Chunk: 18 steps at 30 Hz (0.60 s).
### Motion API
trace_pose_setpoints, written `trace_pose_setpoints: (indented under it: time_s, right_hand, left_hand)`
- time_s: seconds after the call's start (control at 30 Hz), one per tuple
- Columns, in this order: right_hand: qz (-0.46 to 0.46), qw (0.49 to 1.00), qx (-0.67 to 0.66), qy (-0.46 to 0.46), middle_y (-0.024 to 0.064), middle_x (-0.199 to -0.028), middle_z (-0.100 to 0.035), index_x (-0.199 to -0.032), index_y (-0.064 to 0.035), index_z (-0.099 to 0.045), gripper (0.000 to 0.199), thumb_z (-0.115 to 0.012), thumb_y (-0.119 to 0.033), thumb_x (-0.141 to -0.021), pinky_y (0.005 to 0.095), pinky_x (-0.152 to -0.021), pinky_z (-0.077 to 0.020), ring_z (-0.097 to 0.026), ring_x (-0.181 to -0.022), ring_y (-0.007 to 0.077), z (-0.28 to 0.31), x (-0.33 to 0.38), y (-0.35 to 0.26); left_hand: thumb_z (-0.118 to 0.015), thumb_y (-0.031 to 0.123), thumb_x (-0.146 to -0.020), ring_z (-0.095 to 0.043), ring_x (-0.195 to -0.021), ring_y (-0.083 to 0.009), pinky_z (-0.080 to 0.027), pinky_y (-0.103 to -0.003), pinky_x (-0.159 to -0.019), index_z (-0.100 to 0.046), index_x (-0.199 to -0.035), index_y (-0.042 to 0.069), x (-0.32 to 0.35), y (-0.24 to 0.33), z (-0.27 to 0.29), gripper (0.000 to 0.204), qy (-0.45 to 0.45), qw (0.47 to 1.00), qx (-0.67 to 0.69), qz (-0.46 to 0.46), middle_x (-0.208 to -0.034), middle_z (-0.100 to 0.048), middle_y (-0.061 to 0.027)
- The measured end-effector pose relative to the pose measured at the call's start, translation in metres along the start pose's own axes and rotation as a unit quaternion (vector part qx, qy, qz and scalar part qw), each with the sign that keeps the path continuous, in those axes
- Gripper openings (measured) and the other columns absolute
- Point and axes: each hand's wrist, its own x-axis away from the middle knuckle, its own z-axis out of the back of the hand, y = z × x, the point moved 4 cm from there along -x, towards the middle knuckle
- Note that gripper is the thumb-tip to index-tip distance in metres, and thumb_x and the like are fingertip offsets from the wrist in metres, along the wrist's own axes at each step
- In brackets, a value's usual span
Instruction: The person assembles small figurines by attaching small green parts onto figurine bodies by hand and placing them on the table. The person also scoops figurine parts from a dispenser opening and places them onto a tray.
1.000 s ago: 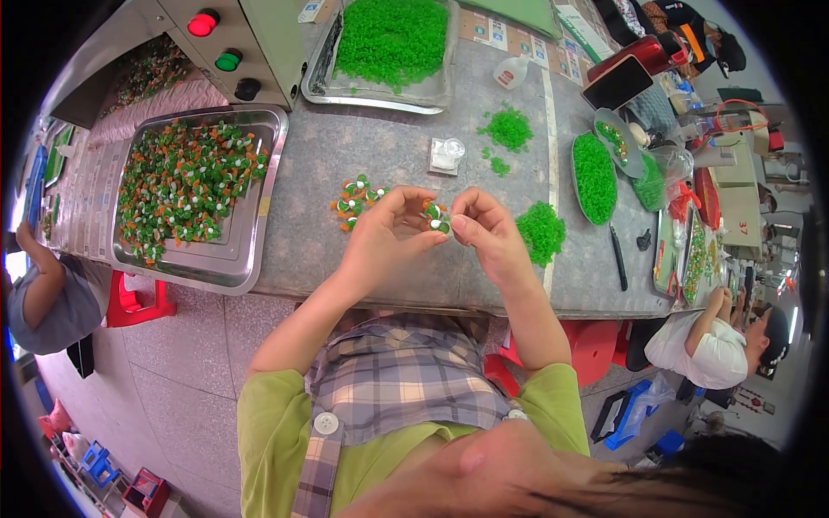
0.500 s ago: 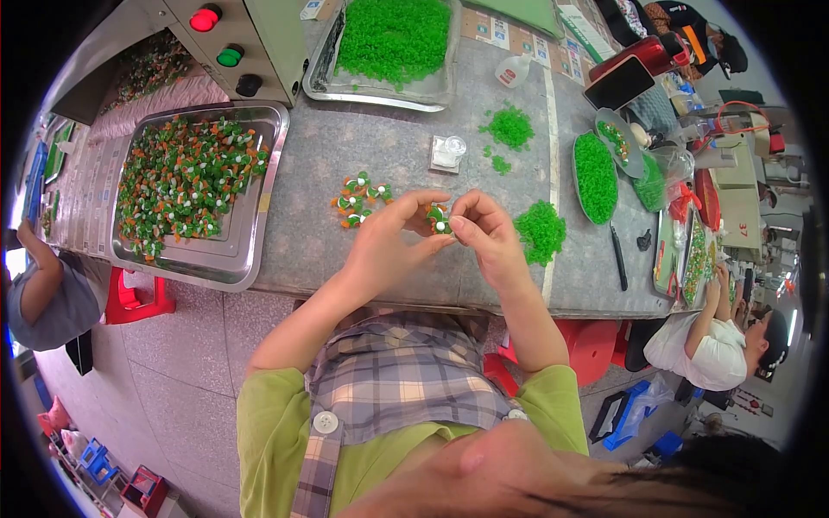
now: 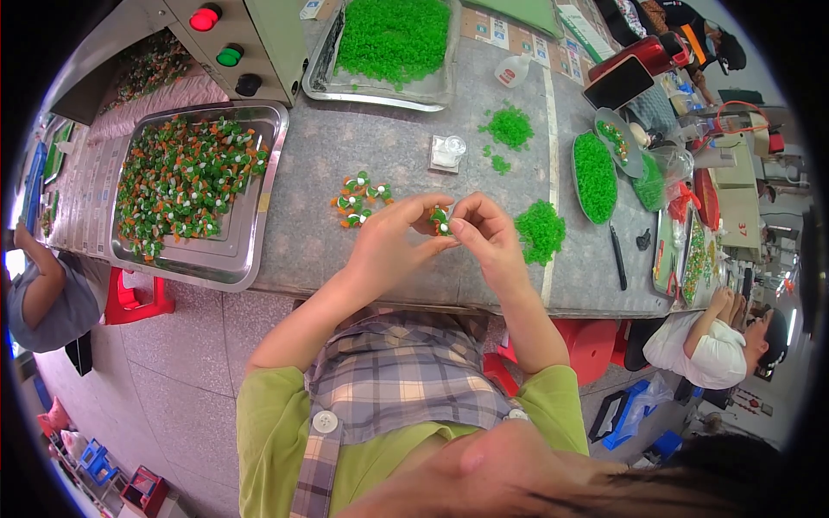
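Barely shifted over the last second: apparently turned a little between fingertips, with left hand (image 3: 389, 235) slightly nearer to right hand (image 3: 485, 231). Held there, as far as visible: one small green, orange and white piece (image 3: 439, 220), pinched by both hands above table (image 3: 302, 242), near cluster (image 3: 351, 202) and green heap (image 3: 541, 231). Suggests fine work on piece, not finished with. For writing: red print on bottle (image 3: 512, 73), red numerals on cabinet (image 3: 738, 207); cannot make out any brand.
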Motion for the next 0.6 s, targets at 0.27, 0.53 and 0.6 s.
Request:
trace_pose_setpoints:
  time_s: [0.27, 0.53, 0.6]
  right_hand:
    - [0.033, 0.996, 0.083, 0.007, -0.0031, -0.077, -0.05, -0.084, -0.0039, -0.05, 0.007, -0.055, -0.008, -0.081, 0.018, -0.064, -0.0373, -0.046, -0.071, 0.0034, 0.0028, 0.0032, -0.0032]
    - [0.027, 0.999, 0.022, 0.018, -0.0022, -0.077, -0.05, -0.084, -0.005, -0.048, 0.009, -0.054, -0.011, -0.083, 0.0172, -0.062, -0.0379, -0.046, -0.071, 0.0033, 0.001, 0.0052, 0.0013]
    - [0.019, 0.999, 0.007, 0.027, -0.0025, -0.077, -0.05, -0.084, -0.0054, -0.048, 0.009, -0.054, -0.012, -0.083, 0.0171, -0.06, -0.0376, -0.045, -0.07, 0.0031, 0.0007, 0.0048, 0.0025]
  left_hand:
    - [-0.073, 0.017, -0.062, -0.06, -0.071, -0.0161, -0.047, -0.028, -0.064, -0.057, -0.099, 0.006, 0.0004, 0.0015, -0.0003, 0.042, 0.006, 0.999, -0.023, -0.03, -0.083, -0.061, -0.006]
    - [-0.072, 0.02, -0.063, -0.059, -0.07, -0.0164, -0.045, -0.028, -0.063, -0.057, -0.101, 0.008, 0.0005, 0.0058, -0.0016, 0.043, 0.018, 0.996, -0.06, -0.062, -0.079, -0.059, -0.0046]
    - [-0.072, 0.021, -0.063, -0.058, -0.07, -0.0168, -0.045, -0.029, -0.063, -0.057, -0.101, 0.008, 0.0004, 0.0061, -0.0015, 0.042, 0.018, 0.995, -0.071, -0.065, -0.078, -0.059, -0.0043]
